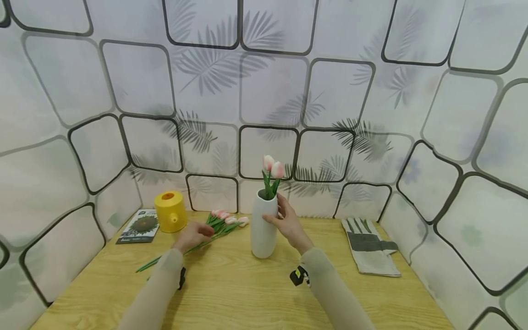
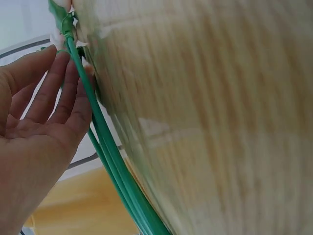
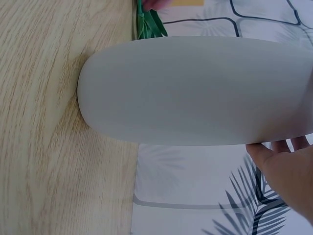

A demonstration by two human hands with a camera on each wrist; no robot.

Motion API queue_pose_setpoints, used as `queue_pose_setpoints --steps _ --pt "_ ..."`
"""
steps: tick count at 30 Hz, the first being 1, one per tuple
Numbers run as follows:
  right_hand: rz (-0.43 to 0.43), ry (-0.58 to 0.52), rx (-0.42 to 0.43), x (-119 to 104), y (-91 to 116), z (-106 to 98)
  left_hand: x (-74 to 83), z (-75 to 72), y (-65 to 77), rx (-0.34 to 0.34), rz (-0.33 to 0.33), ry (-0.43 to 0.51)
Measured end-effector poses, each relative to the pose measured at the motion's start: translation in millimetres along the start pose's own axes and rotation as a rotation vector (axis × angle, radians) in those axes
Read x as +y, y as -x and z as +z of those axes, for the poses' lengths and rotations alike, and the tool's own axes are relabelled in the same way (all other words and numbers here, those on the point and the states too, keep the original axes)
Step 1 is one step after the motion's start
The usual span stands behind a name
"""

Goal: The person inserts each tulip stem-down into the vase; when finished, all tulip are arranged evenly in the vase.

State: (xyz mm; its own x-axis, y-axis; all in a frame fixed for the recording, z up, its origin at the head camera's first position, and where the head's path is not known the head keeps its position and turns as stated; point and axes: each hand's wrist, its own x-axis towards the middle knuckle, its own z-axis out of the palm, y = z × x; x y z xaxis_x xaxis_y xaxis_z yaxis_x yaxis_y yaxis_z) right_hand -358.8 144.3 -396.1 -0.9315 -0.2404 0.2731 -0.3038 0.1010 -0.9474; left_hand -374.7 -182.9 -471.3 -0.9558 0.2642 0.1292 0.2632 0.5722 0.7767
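A tall white vase (image 1: pixel 262 229) stands upright on the table with two pink-and-white tulips (image 1: pixel 272 170) in it. My right hand (image 1: pixel 290 225) grips its upper right side, thumb in front and fingers behind. In the right wrist view the vase (image 3: pixel 195 90) fills the middle, and the hand (image 3: pixel 288 169) is at its upper part. Several more tulips (image 1: pixel 224 222) lie on the table left of the vase. Over their stems is my left hand (image 1: pixel 195 236); in the left wrist view its fingers (image 2: pixel 56 90) are loosely bent beside the green stems (image 2: pixel 110 142), thumb apart.
A yellow watering can (image 1: pixel 170 213) stands at the back left, beside a seed packet (image 1: pixel 140 227) with a flower picture. Grey-and-white gloves (image 1: pixel 369 247) lie on the right of the wooden table (image 1: pixel 247 293). A patterned wall covering (image 1: pixel 214 151) encloses the back and sides.
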Motion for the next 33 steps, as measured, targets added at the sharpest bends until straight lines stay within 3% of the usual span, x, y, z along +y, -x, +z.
queue_pose_setpoints --steps 7,12,18,26,33 --pt "0.001 0.000 -0.002 -1.0 0.4 -0.5 -3.7 6.4 -9.0 -0.050 -0.015 -0.036" --pt "-0.003 -0.008 -0.015 -3.4 1.3 0.5 -3.1 10.7 -10.8 -0.047 -0.047 -0.034" --pt "-0.011 -0.004 -0.017 -2.7 0.1 -0.3 2.6 15.2 -10.9 -0.065 0.006 -0.060" --pt "-0.014 -0.006 -0.004 -3.5 0.3 -0.7 4.8 15.9 -12.2 -0.077 0.004 -0.110" --pt "-0.014 -0.006 -0.014 -2.8 1.9 0.0 2.6 15.4 -12.1 -0.052 -0.045 -0.045"
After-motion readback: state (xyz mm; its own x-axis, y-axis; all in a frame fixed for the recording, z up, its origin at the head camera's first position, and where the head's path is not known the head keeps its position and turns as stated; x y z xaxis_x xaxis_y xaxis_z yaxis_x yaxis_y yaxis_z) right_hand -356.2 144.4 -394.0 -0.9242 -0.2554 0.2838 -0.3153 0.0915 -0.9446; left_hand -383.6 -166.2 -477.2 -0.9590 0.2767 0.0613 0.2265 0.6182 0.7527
